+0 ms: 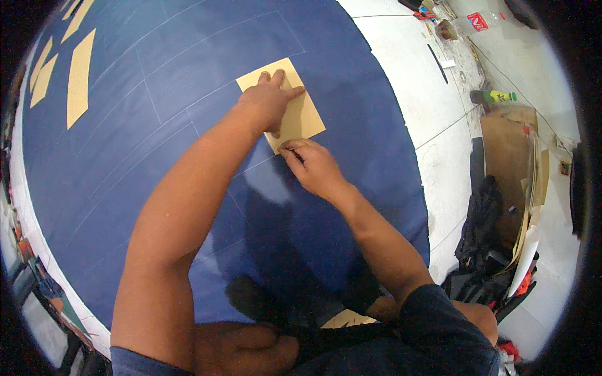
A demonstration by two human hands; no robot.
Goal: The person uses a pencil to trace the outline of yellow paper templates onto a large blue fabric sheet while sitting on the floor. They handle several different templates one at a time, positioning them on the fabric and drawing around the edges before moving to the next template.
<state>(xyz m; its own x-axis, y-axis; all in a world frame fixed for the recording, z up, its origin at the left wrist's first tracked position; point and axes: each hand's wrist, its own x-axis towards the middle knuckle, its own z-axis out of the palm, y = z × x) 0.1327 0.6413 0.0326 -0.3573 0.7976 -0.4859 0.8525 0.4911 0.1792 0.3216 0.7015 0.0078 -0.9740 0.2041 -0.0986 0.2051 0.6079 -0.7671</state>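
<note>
A tan card piece [305, 116] with straight edges lies flat on a large dark blue sheet of material [357, 106]. My left hand [269, 101] presses down on the card with its fingers spread, holding nothing. At the card's lower edge is my right hand [311, 166], its thumb and fingers pinched together. Whatever sits in that pinch is too small to make out. Thin pale lines, some straight and some curved, run across the blue sheet and meet the card's edges.
Several more tan pieces [81, 78] lie on the blue sheet at the far left. Pale floor tiles [439, 106] border it on the right. Beyond are a plastic bottle [480, 22], a green-labelled bottle [498, 97], brown cardboard [505, 163] and black cloth [480, 219].
</note>
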